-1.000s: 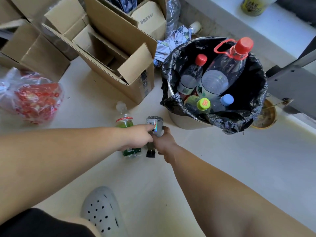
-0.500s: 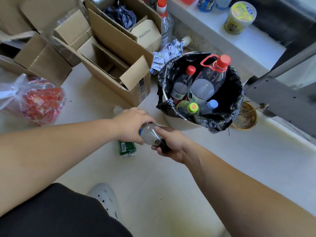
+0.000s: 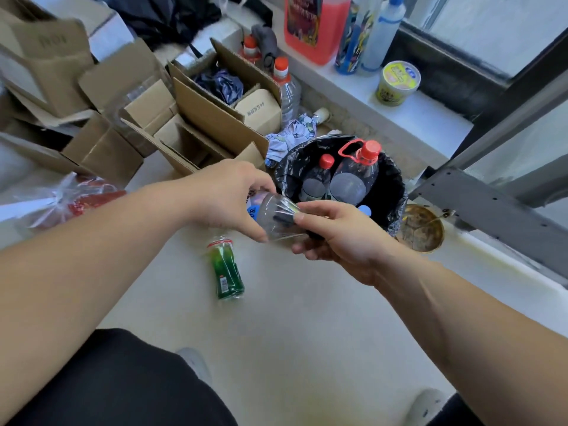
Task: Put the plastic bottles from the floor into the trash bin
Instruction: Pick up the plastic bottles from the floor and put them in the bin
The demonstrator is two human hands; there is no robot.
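Cap end of the clear bottle (image 3: 276, 218) buried in the right hand (image 3: 341, 238), only a dark tip peeking out; label half covered by the left hand (image 3: 227, 201), just a blue scrap showing. Crinkled, see-through body, held level between both closed hands, right at the near rim of the trash bin (image 3: 396, 192). Black liner, red-capped bottles standing inside, a blue cap mostly hidden behind the right hand. Green bottle (image 3: 227, 272) lying on the floor (image 3: 307, 318), neck end blurred. Cardboard boxes (image 3: 196, 124) beyond, edges cut off.
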